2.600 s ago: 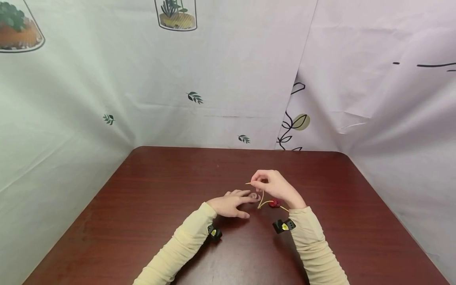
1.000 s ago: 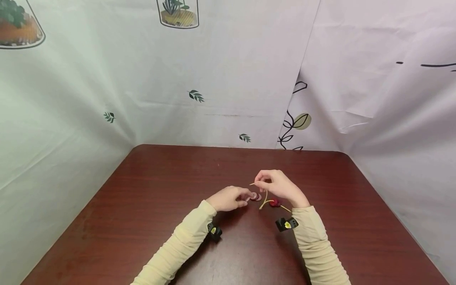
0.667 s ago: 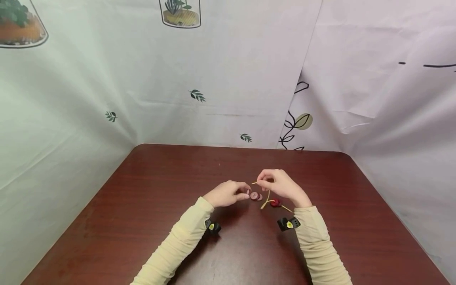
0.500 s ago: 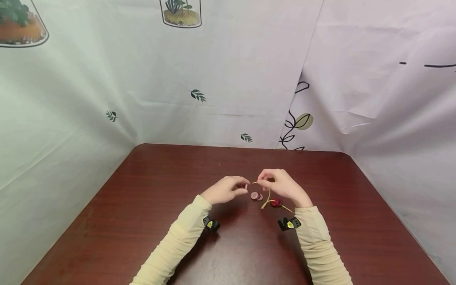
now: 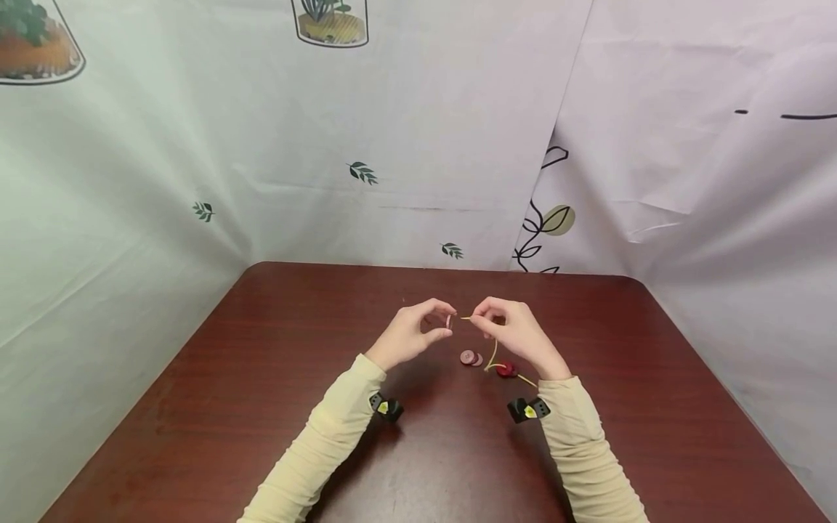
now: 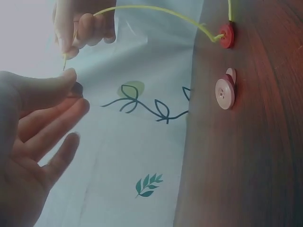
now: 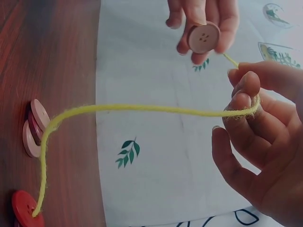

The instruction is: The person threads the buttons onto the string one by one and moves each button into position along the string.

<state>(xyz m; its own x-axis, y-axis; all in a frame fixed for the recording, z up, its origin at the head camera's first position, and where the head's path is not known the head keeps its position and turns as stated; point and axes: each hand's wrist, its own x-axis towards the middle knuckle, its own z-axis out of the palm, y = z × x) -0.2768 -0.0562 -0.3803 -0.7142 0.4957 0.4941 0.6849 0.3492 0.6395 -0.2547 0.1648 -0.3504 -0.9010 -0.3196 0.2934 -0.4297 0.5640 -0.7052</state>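
My left hand (image 5: pixel 408 334) is raised above the table and pinches a pink four-hole button (image 7: pixel 204 38) by its edge, its face turned toward the right hand. Opposite it, my right hand (image 5: pixel 516 333) pinches a yellow string (image 7: pixel 156 109) close to its end. The short tip points at the button, with a small gap between them. From the right hand the string hangs down to a red button (image 6: pixel 227 36) on the table and passes through its hole. Another button shows partly beneath the red one in the right wrist view.
A small overlapping pile of pink and dark red buttons (image 5: pixel 467 357) lies on the brown table (image 5: pixel 275 349) below the hands, left of the red button. White printed cloth (image 5: pixel 418 131) hangs behind and beside the table.
My left hand, earlier flat by the button pile, has picked up a pink button and lifted it toward the string's tip. The right hand has shifted slightly right and risen, still pinching the string.
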